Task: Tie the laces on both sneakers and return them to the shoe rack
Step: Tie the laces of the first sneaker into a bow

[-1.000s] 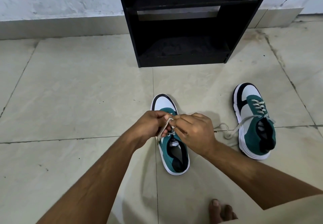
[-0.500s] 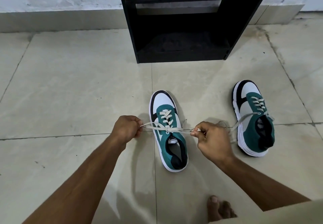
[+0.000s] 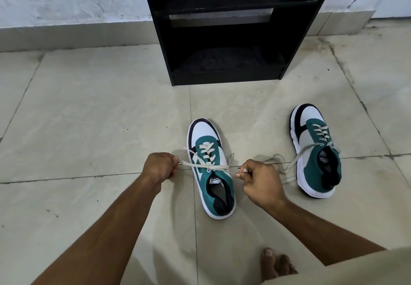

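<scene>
A teal, white and black sneaker [image 3: 206, 138] stands on the floor tiles in the middle, toe pointing away from me. Its pale laces [image 3: 216, 167] are stretched sideways across the tongue. My left hand [image 3: 159, 169] pinches the left lace end beside the shoe. On the other side my right hand [image 3: 259, 180] pinches the right lace end. A second matching sneaker [image 3: 311, 129] stands further right, its laces [image 3: 287, 164] lying loose on the floor. The black shoe rack [image 3: 224, 76] stands against the wall beyond, its low shelf empty.
Pale floor tiles [image 3: 89, 118] spread out to the left of the shoes. A white wall with a grey skirting [image 3: 66, 33] runs along the back. My bare toes [image 3: 275, 264] rest on the floor at the bottom right.
My hands were together over the sneaker's tongue; they have pulled apart sideways, drawing the laces taut. Since half a second ago they hold much the same position.
</scene>
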